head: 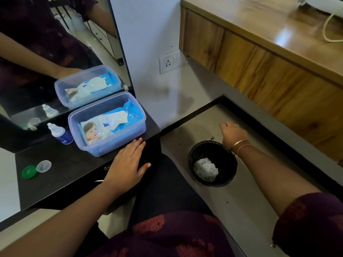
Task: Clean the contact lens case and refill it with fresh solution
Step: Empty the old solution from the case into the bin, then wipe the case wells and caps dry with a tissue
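Your left hand (128, 164) lies flat, palm down, on the near right edge of the black table (65, 182), fingers straight and slightly spread, gripping nothing. Its fingertips (140, 140) reach just beside the near wall of the clear plastic box (104, 151).

Your right hand (233, 135) hangs out to the right over the floor, above the far rim of the black bin (225, 164). Its fingers are loose and point down and away, and nothing shows in them. 2 thin bangles (240, 143) sit at that wrist. A crumpled white tissue (206, 169) lies inside the bin.

The contact lens case (36, 168) rests on the table at the near left, well apart from both hands. It shows 2 round parts touching side by side: a green one (29, 171) on the left and a clear one (44, 166) on the right. You cannot tell from here whether they hold any liquid.

The solution bottle (59, 133) stands upright farther back, white cap on, just left of the box. Inside the box lies a blue and white pack of wipes (111, 121).

Behind the table the mirror (55, 43) reflects the box and bottle. A wall socket (168, 62) sits to its right, and a wooden cabinet (259, 58) fills the far right.
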